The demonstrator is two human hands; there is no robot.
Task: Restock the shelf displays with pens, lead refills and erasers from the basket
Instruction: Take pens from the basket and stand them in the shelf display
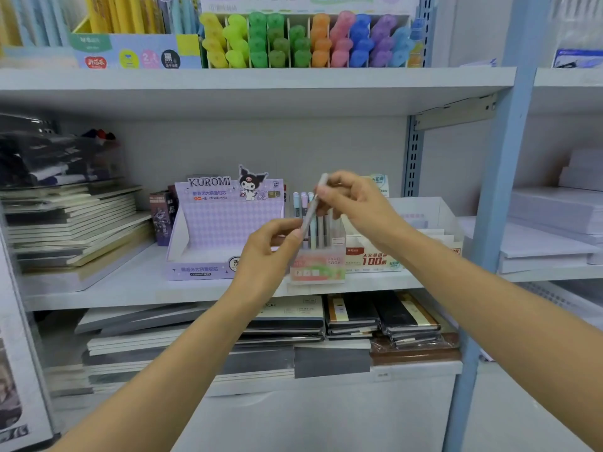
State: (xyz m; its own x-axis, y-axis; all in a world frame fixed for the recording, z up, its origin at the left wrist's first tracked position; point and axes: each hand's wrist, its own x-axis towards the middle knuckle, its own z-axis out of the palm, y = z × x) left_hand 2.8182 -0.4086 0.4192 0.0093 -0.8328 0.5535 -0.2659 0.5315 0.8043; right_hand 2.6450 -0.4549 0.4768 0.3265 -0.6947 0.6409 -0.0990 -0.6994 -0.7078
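The left hand [267,249] and right hand [355,203] are pinching one pen [312,207], left low, right high; it is leaning (nearly upright) just above the holder [318,265] on the shelf [130,288].

A slim pale pen [310,211] was held tilted above the clear display holder [318,272], its lower end pinched by the left hand [269,252] and its upper part pinched by the right hand [355,203]. The holder, labelled in pink and green, stood on the shelf [130,288] with pastel pens [304,203] upright inside. Just left of it stood an open purple KUROMI display box [225,223], and just right of it a white display box [368,256] printed with a red 100.
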